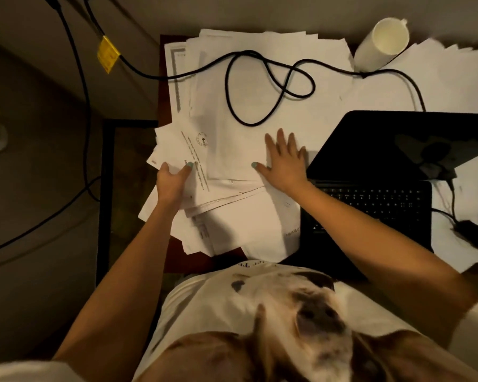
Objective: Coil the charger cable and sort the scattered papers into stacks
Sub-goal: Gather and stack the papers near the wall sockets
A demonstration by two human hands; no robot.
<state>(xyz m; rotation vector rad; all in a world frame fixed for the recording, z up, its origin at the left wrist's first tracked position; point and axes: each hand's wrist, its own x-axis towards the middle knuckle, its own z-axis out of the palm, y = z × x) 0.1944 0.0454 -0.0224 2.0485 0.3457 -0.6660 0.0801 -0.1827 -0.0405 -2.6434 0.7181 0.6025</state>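
Nearest me, at the bottom of the frame, is a pale printed shirt (pixel 260 312), with both bare forearms reaching up from it to the desk. At centre left, my left hand (pixel 174 180) pinches the near edge of a sheaf (pixel 177 144), thumb on top; the fingers beneath are hidden. The sheaf overhangs the desk's left edge. My right hand (pixel 283 161) lies flat with its fingers spread, pressing on the papers (pixel 240 224) just beside the open laptop (pixel 384 144). The two hands are apart, with printed sheets fanned between them.

I judge the paper sorting to be the step in hand: the pile is loose and skewed, and no squared stack is visible. The next move, as I see it, is to draw the pinched sheaf inward while the flat hand pins the rest, then tap the edges level.

Farther up, the charger cable (pixel 247 124) sprawls in slack loops over the papers, not yet coiled. It runs left past a yellow tag (pixel 108 54) and right under a white cup (pixel 381 45). It will have to be lifted clear before those sheets can be stacked.
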